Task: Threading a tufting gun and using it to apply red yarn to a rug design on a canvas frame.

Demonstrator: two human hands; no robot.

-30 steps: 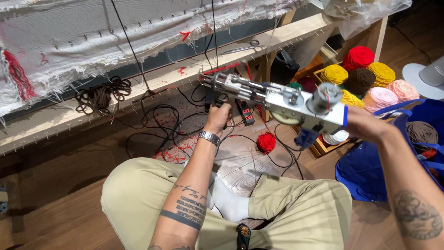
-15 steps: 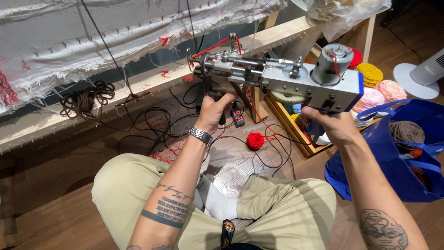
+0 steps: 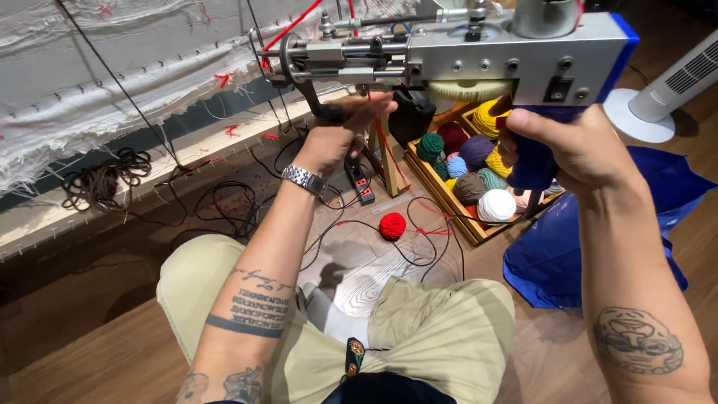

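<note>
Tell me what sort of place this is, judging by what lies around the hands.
Probably a home rug-tufting workshop. A silver and blue handheld tufting gun is held up to white backing cloth stretched on a wooden frame, a wooden crate of coloured yarn balls stands on the wooden plank floor, and a loose red yarn ball lies nearby.

Both hands have raised the tufting gun (image 3: 479,52) closer to the camera.

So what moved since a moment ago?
Both hands lifted the tufting gun higher and closer to the cloth. The left hand kept the front handle, the right hand the blue grip. The red yarn ball stayed on the floor.
</note>
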